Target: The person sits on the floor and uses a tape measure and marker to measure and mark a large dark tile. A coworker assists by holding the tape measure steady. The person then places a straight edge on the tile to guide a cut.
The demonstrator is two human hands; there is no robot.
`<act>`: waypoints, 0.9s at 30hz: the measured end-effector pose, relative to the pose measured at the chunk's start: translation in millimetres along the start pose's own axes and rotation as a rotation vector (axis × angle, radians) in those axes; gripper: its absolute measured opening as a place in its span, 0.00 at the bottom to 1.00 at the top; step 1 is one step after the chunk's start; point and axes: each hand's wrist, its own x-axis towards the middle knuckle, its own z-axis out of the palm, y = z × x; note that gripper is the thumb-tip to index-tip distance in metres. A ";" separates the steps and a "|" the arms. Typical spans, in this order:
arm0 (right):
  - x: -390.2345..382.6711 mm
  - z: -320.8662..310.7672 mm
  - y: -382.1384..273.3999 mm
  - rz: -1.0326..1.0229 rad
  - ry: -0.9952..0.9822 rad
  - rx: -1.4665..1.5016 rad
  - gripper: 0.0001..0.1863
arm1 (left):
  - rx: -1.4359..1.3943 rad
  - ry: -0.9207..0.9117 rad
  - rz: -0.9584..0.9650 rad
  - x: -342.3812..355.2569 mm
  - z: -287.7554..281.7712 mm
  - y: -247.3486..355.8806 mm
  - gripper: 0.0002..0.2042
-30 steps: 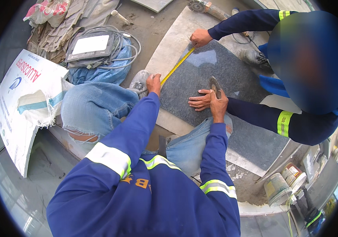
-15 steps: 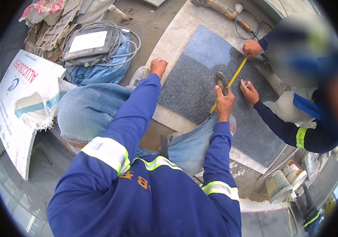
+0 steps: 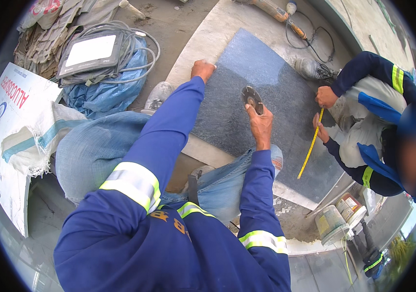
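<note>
A dark grey stone slab [image 3: 227, 104] lies flat before me on a larger pale sheet [image 3: 196, 36]. My left hand [image 3: 203, 70] is closed at the slab's left edge; what its fingers hold, if anything, is hidden. Over the slab, my right hand [image 3: 260, 124] grips a round cutting disc [image 3: 253, 99] by its lower rim, fingers closed and the disc tilted up. Across from me on the right, a co-worker's hand [image 3: 325, 96] and the other hand [image 3: 321, 129] are at a yellow tape measure [image 3: 311, 146], whose blade hangs over the slab's right part.
An orange angle grinder [image 3: 271, 9] with a dark cord lies beyond the slab. Coiled grey cable and a flat case [image 3: 91, 53] sit on blue plastic at the left. Buckets [image 3: 332, 224] stand at the lower right. A printed white panel [image 3: 11, 121] leans at far left.
The co-worker has drawn the tape measure off the slab's middle toward the right and leaned back. My right hand still holds the disc. My left hand stays closed, now over the slab's edge.
</note>
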 end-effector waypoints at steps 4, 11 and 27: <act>-7.8 0.4 -7.8 0.046 -0.061 -0.016 0.16 | 0.058 0.143 -0.036 5.0 5.8 -5.5 0.15; -2.5 2.3 -4.4 0.026 -0.065 -0.012 0.13 | 0.048 0.057 -0.031 4.2 3.9 3.8 0.15; -11.3 9.5 -16.6 -0.072 -0.167 -0.055 0.11 | 0.055 -0.087 -0.026 41.4 -19.3 -24.6 0.16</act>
